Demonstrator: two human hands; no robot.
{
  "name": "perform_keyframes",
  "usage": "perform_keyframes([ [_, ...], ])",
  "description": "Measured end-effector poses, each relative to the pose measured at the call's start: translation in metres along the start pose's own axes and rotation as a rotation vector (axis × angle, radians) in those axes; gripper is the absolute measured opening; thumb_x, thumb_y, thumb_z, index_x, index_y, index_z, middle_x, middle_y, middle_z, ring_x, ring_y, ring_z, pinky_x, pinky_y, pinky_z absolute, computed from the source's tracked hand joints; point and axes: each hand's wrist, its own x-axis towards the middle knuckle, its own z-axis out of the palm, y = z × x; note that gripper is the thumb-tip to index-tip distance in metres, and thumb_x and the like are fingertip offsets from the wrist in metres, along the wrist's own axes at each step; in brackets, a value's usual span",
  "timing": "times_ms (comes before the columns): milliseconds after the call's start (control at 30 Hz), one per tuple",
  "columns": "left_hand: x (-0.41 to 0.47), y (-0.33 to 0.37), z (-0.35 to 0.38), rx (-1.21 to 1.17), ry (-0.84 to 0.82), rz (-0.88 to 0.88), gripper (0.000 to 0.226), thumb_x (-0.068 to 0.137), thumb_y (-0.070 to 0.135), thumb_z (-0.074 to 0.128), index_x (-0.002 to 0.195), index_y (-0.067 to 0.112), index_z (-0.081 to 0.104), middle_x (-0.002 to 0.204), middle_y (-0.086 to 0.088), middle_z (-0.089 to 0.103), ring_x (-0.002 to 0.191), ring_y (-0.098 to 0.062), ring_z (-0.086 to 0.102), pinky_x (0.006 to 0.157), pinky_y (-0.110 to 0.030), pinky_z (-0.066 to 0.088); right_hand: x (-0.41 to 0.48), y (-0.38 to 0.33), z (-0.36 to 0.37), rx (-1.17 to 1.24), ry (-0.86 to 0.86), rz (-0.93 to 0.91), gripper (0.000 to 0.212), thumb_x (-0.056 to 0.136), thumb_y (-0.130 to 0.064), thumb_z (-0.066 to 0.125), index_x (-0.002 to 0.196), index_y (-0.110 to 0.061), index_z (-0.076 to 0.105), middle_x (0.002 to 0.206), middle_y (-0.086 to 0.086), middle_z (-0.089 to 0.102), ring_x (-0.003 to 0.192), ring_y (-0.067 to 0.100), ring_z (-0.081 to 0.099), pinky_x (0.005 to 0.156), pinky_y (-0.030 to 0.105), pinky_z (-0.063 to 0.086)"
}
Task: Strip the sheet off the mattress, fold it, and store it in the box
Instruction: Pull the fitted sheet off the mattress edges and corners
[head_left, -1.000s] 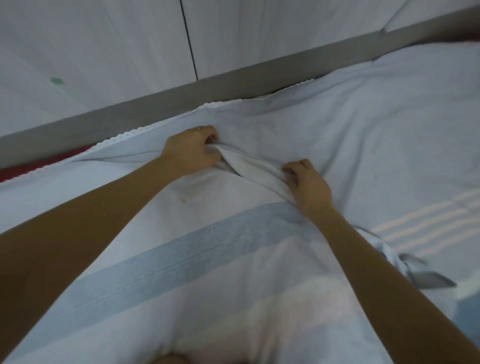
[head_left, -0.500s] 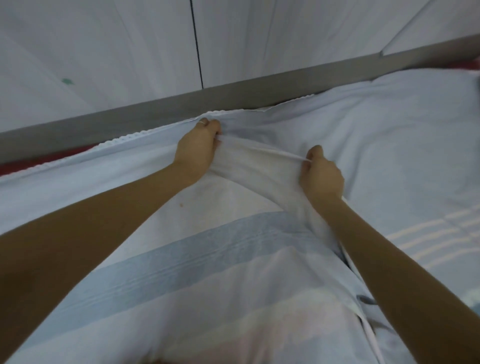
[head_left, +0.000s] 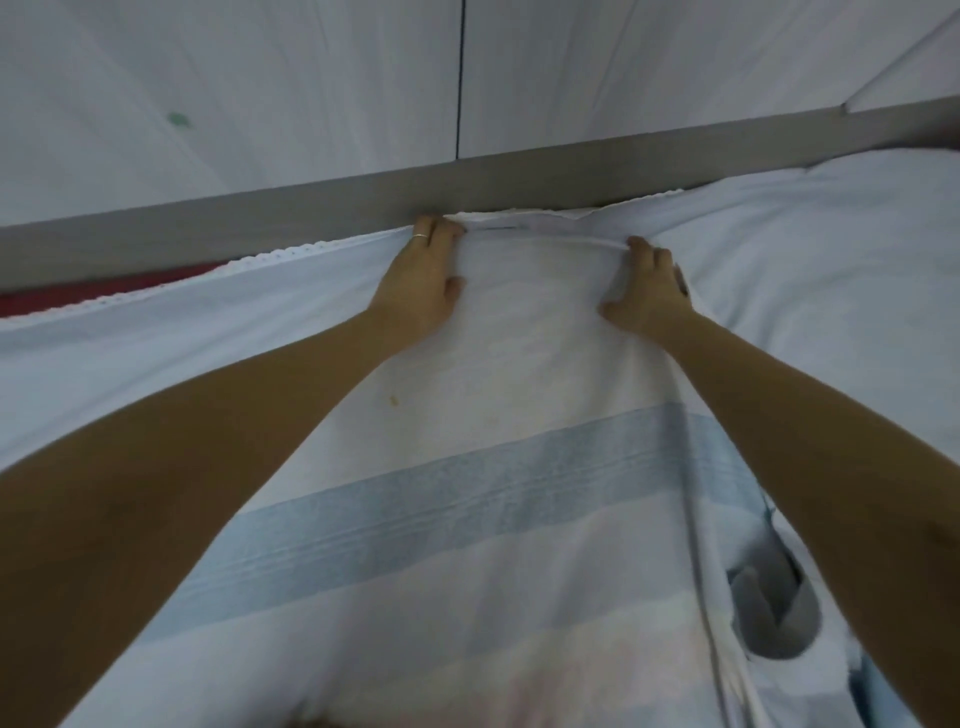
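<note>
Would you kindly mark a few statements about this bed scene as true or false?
1. The left hand and right hand both hold the sheet. True.
2. The left hand wears a ring. True.
3. The band across the sheet is red. False: it is blue.
4. The hands are far from the rail. False: they are right beside it.
</note>
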Motion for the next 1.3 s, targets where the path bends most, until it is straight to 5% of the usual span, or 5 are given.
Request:
perform_keyframes([
  [133,-0.023,-0.019,-0.018,0.261,0.17,-0.042,0.046,0.085,-0.002,0.047,0.13,0.008,0.047,0.129,-0.015,0.049,0.111,-0.034,0.047,0.09,-0.04,0.038,-0.006,-0.029,0.001,-0.311,0.171,-0.138,0.052,0.093,-0.011,0.048,0.142,-0.018,0.034,0.129,0.021,0.041,0.115,0.041,0.048,0.094,0.044,0.04],
  [633,-0.065,-0.131,-0.082,0.184,-0.01,-0.514,0.024,0.088,0.017,0.052,0.11,0.015,0.061,0.108,-0.012,0.063,0.099,-0.035,0.059,0.081,-0.037,0.047,0.014,-0.122,0.026,0.427,-0.393,0.095,0.041,0.099,-0.031,0.046,0.134,-0.025,0.026,0.077,0.008,0.053,0.055,0.02,0.052,0.053,0.026,0.047],
  [800,-0.067,-0.133,-0.075,-0.038,0.295,-0.535,0.01,0.089,0.01,0.054,0.097,0.006,0.058,0.103,-0.014,0.057,0.082,-0.026,0.052,0.075,-0.028,0.039,0.024,-0.115,0.029,0.531,-0.065,0.049,0.035,0.095,-0.014,0.049,0.13,-0.01,0.046,0.109,0.022,0.061,0.096,0.036,0.062,0.076,0.035,0.058],
  [867,-0.067,-0.129,-0.07,-0.134,0.365,-0.557,0.009,0.088,0.007,0.051,0.095,0.007,0.058,0.101,-0.005,0.05,0.081,-0.019,0.047,0.074,-0.023,0.034,0.023,-0.115,0.033,0.571,0.028,0.06,0.03,0.094,-0.013,0.051,0.124,-0.009,0.051,0.1,0.013,0.061,0.087,0.028,0.059,0.064,0.012,0.051],
  [1300,-0.061,-0.121,-0.04,-0.065,0.59,-0.67,0.01,0.088,0.012,0.045,0.091,0.015,0.054,0.113,-0.002,0.051,0.078,-0.012,0.043,0.062,-0.025,0.027,0.026,-0.125,0.055,0.77,0.295,0.126,0.029,0.082,-0.011,0.06,0.062,-0.02,0.041,0.066,-0.004,0.057,0.065,0.011,0.051,0.048,0.01,0.036],
])
